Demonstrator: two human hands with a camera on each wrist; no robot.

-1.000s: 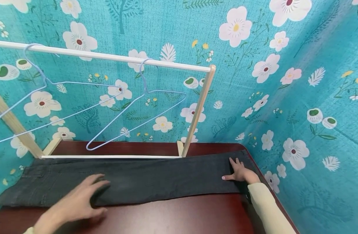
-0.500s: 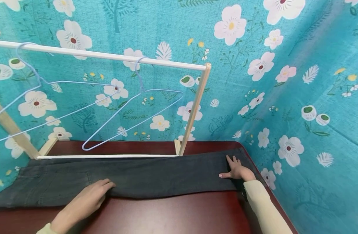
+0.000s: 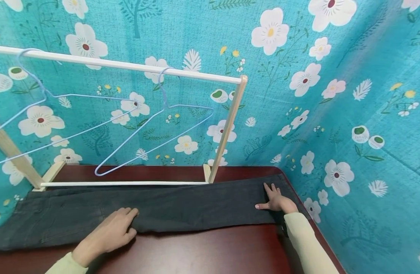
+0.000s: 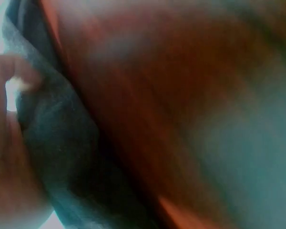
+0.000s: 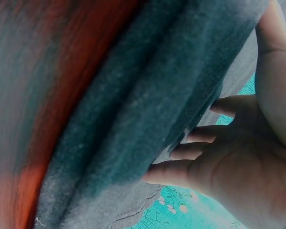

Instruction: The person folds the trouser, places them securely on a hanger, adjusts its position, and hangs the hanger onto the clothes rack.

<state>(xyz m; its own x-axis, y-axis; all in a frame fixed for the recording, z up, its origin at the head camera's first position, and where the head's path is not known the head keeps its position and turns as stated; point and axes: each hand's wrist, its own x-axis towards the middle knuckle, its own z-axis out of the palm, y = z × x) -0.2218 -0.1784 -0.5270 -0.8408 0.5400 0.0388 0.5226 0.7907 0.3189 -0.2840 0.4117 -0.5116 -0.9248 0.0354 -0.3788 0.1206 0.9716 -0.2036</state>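
Observation:
Dark grey trousers (image 3: pixel 196 209) lie folded lengthwise across the table in the head view. My left hand (image 3: pixel 110 231) rests on their near edge, left of the middle. Its fingers are bent a little and touch the cloth, with the thumb apart near the edge. In the blurred left wrist view, a fingertip meets the dark cloth (image 4: pixel 62 124). Toward the right end of the trousers, my right hand (image 3: pixel 276 201) lies spread on the fabric. The right wrist view shows the right hand's fingers (image 5: pixel 174 172) straight and apart against the trousers (image 5: pixel 148 109).
A rack with a white top rail (image 3: pixel 127 64) stands behind the trousers. Two pale blue hangers (image 3: pixel 127 140) hang from it. Its lower bar (image 3: pixel 124 183) runs along the trousers' far edge. A teal flowered curtain (image 3: pixel 264 95) surrounds the dark red table (image 3: pixel 203 251).
My left hand has come down onto the trousers' near edge. The trousers' left part has shifted slightly toward me. My right hand stays spread near the right end.

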